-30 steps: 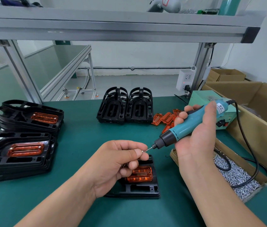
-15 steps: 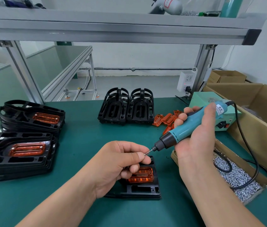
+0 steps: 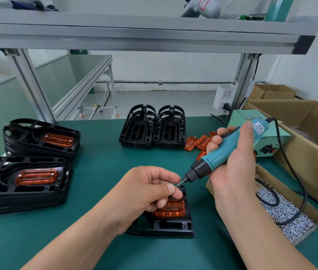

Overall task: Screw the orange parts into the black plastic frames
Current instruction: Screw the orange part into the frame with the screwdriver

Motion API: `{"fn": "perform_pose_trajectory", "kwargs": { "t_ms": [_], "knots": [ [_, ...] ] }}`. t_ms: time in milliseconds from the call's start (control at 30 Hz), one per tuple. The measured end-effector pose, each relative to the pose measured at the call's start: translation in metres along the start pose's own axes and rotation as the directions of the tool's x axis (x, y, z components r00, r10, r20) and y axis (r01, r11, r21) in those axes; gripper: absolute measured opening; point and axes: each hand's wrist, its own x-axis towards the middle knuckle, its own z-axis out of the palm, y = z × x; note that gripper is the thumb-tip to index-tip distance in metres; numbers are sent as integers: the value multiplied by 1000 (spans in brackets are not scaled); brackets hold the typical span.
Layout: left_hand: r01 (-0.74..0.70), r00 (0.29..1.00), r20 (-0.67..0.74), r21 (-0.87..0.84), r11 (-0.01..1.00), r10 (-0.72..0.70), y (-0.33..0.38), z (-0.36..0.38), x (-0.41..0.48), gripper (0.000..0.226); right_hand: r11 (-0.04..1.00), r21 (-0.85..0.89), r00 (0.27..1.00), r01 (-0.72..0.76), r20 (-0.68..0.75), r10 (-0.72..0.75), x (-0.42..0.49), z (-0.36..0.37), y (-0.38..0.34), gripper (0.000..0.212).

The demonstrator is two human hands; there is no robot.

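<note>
Gripping smooth teal screwdriver (image 3: 226,152), left hand (image 3: 146,189) pinching tiny metal screw (image 3: 175,187)

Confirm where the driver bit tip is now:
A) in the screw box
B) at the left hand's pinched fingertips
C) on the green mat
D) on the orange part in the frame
B: the right hand holds the screwdriver with its bit meeting a screw pinched by the left hand, above the black frame.
</note>
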Motion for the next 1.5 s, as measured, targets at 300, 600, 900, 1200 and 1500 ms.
{"fn": "perform_pose_trajectory", "kwargs": {
  "t_ms": [300, 600, 900, 1200, 1500],
  "knots": [
    [10, 999, 50, 21, 1000, -11, 0, -2, -1, 19, 999, 12, 998, -50, -29, 50, 0, -1, 0, 35],
    [-10, 994, 108, -3, 1000, 10, -4, -1, 1, 20, 998, -8, 998, -57, -19, 57, 2, -1, 0, 36],
    [-50, 992, -90, 335, 941, 85, 3, -14, 3, 13, 999, -16, 999, -33, 35, 33, 3, -2, -4, 34],
    [25, 952, -121, 946, 322, 281, -3, -10, -1, 53, 974, -216, 994, 71, 101, -50, 1, 4, -3, 33],
    [75, 950, -98, 993, 89, 296, -9, 0, 3, 51, 929, -332, 980, 164, 161, -116, -1, 5, 2, 32]
  ]
}}
